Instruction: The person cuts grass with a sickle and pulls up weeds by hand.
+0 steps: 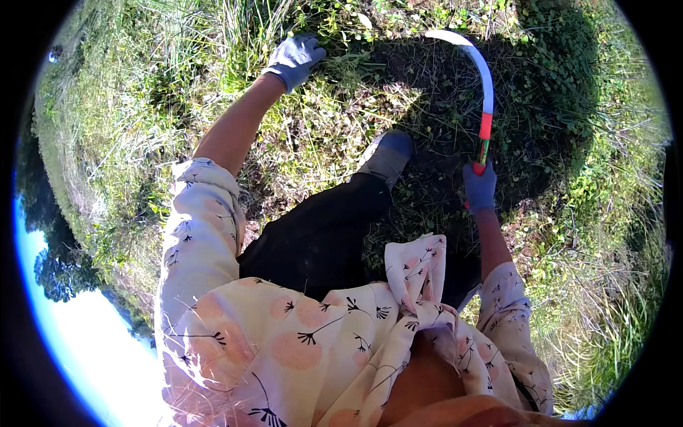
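My right hand (479, 188), in a grey-blue work glove, grips the red handle of a sickle (487, 88). Its curved pale blade arcs up and over to the left, its tip at the upper middle of the view. The blade is above shaded ground plants. My left hand (294, 60), gloved alike, reaches out at the upper left, back of the hand up, against low green growth (349, 66). Its fingertips are partly lost among the leaves, so whether they hold any stems is unclear. Taller grass blades (235, 32) rise just beyond that hand.
One boot (387, 155) of mine is planted between the two hands, below a black trouser leg (320, 229). My shadow (555, 96) darkens the ground around the sickle. Dry cut-looking stalks (320, 128) litter the soil; long grass (624, 331) stands at the right.
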### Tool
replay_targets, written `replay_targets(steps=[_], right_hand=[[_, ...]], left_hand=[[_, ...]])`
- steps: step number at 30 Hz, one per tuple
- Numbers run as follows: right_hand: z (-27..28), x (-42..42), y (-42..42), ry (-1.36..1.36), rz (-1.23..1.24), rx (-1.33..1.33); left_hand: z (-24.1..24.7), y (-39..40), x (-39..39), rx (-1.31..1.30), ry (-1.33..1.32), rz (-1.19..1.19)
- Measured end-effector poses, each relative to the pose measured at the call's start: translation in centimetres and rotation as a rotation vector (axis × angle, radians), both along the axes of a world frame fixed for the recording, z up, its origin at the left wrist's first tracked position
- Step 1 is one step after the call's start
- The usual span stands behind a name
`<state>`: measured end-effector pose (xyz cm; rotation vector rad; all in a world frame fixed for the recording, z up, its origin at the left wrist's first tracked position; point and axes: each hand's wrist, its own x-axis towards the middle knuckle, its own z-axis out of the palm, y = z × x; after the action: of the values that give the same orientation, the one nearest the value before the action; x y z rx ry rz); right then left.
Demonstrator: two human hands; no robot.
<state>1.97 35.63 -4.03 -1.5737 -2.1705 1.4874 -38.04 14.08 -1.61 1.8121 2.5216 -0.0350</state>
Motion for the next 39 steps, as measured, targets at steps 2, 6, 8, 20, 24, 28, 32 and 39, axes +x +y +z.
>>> replay_targets(steps=[2,6,8,20,24,28,32,39], right_hand=[[-0.5,-7.8,0.9,0.071,0.0,-0.094],[-3.0,-15.8,-0.5,-0.054,0.261,0.049],[-3.2,-14.4,-2.6,-0.018,0.278,0.058],[-0.9,-11.2,2.0,0.141,0.173,0.005],[0.5,-22.8,0.8,0.023,0.278,-0.015],[-3.2,-17.9,-0.4,-0.074,0.425,0.001],[-2.1,-3.7,0.2,-0.255,0.493,0.043],[-3.7,-3.2,3.6,0.005,0.188,0.018]], left_hand=[[0.4,-0.3,-0.4,-0.055,0.001,-0.034],[-0.3,0.3,-0.5,0.03,0.097,-0.127],[-2.2,-1.7,-1.9,0.074,-0.002,0.013],[0.4,0.0,0.1,-0.065,0.041,0.009],[1.1,0.3,-0.2,-0.093,0.032,-0.025],[1.3,-1.2,-1.0,-0.108,0.024,-0.025],[3.0,-2.9,-2.0,-0.25,0.018,0.082],[3.4,-6.3,-2.5,-0.137,0.065,0.165]])
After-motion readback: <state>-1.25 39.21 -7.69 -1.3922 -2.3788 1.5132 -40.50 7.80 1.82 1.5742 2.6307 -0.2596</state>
